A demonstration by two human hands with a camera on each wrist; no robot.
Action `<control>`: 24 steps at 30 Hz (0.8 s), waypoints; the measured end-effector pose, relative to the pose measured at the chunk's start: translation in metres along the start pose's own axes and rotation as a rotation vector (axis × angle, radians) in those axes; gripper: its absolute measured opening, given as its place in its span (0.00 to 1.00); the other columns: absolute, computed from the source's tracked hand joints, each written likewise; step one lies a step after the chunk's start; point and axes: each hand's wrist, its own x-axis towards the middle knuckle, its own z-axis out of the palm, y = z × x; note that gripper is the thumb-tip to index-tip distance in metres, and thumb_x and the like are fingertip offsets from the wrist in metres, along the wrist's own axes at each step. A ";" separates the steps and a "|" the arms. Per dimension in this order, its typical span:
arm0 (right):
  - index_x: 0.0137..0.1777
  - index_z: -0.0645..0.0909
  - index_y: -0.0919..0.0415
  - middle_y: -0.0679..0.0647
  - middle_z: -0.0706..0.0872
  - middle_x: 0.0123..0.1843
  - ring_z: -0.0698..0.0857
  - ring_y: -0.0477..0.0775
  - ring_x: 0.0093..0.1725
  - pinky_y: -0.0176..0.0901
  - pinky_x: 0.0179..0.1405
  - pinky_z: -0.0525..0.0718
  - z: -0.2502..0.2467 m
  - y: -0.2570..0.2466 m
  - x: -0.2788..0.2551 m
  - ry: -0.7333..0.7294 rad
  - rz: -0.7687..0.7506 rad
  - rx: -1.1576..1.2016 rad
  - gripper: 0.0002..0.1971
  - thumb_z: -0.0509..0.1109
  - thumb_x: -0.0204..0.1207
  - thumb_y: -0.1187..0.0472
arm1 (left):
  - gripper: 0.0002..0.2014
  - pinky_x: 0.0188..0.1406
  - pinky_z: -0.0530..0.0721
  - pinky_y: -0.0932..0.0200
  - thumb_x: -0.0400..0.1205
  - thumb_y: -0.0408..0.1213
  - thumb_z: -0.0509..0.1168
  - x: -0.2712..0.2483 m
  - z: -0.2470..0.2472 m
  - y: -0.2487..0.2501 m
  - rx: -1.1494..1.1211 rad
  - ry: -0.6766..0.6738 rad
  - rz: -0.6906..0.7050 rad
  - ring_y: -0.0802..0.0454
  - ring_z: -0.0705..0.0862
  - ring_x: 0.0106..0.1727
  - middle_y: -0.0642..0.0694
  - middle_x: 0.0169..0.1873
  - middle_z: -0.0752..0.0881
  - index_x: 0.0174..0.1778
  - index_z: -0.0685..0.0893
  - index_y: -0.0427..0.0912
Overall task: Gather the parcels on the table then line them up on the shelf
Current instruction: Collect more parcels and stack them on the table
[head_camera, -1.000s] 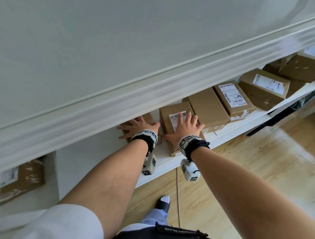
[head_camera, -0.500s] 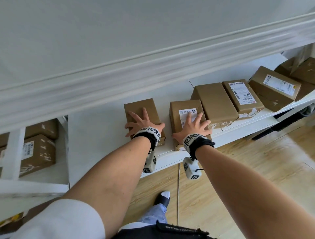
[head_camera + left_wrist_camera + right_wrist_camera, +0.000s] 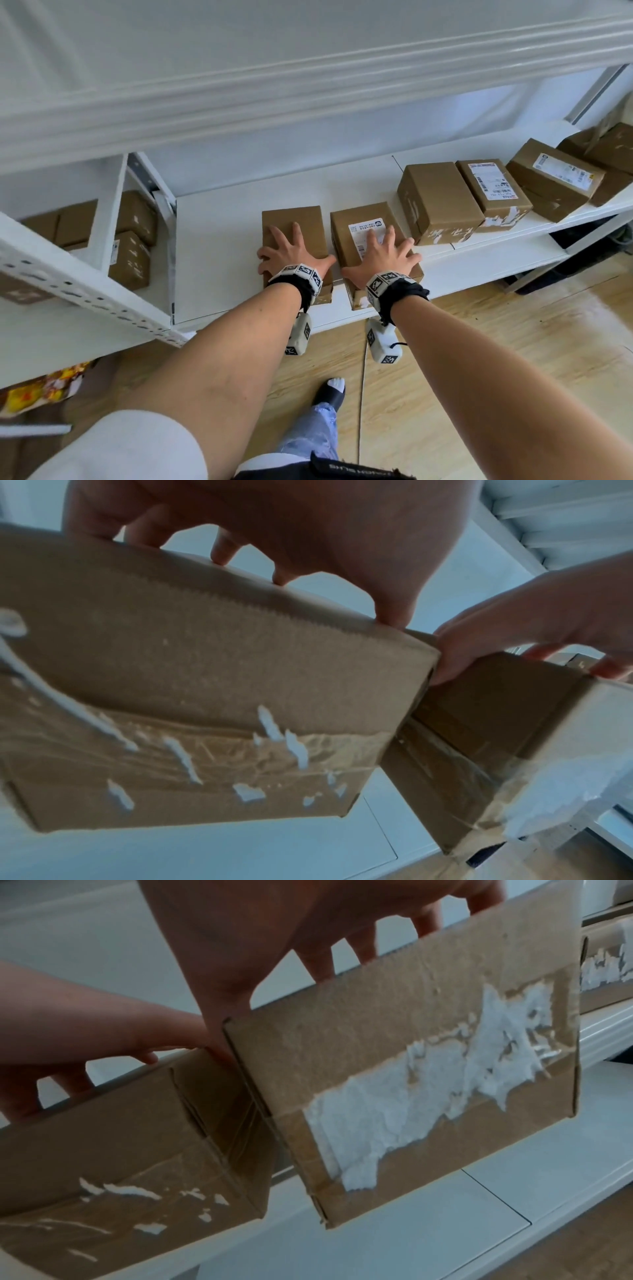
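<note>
Two brown cardboard parcels stand side by side on the white shelf board, their fronts at its front edge. My left hand lies on top of the plain parcel with its fingers spread. My right hand lies the same way on the parcel with a white label. In the left wrist view my left hand reaches over the plain parcel's top edge, thumb at the near corner. In the right wrist view my right hand sits over the labelled parcel, whose front carries torn white tape.
To the right on the same board stand a plain parcel, a labelled one and more beyond. The shelf above overhangs the board. Left of a perforated post, another bay holds parcels. Wooden floor lies below.
Both hands stay flat on the same two parcels, and the gap between the parcels looks slightly narrower. The head view has dropped, so more of the shelf board shows under the upper shelf.
</note>
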 end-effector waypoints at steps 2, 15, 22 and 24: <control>0.86 0.49 0.45 0.56 0.46 0.88 0.49 0.78 0.82 0.76 0.75 0.61 0.005 -0.004 -0.019 0.012 -0.029 -0.003 0.55 0.66 0.63 0.22 | 0.55 0.67 0.74 0.27 0.70 0.76 0.62 -0.017 0.002 -0.015 0.020 0.006 0.003 0.20 0.59 0.77 0.41 0.86 0.40 0.87 0.43 0.60; 0.85 0.52 0.45 0.56 0.49 0.87 0.50 0.77 0.81 0.73 0.74 0.61 0.027 -0.044 -0.119 0.014 -0.169 -0.050 0.54 0.67 0.62 0.23 | 0.58 0.67 0.74 0.29 0.67 0.78 0.62 -0.101 0.012 -0.117 0.025 0.018 -0.084 0.21 0.60 0.78 0.42 0.87 0.41 0.87 0.43 0.57; 0.84 0.52 0.45 0.57 0.50 0.86 0.50 0.77 0.81 0.73 0.75 0.61 0.034 -0.083 -0.158 0.027 -0.203 -0.109 0.54 0.68 0.62 0.24 | 0.58 0.67 0.75 0.29 0.68 0.78 0.63 -0.123 0.010 -0.174 0.018 0.044 -0.127 0.21 0.61 0.78 0.42 0.87 0.42 0.88 0.45 0.56; 0.84 0.53 0.46 0.57 0.51 0.86 0.52 0.77 0.80 0.73 0.74 0.62 0.037 -0.101 -0.172 0.035 -0.211 -0.123 0.54 0.67 0.61 0.23 | 0.58 0.66 0.76 0.29 0.67 0.79 0.62 -0.127 0.008 -0.194 -0.002 0.042 -0.141 0.22 0.62 0.78 0.41 0.87 0.43 0.88 0.45 0.56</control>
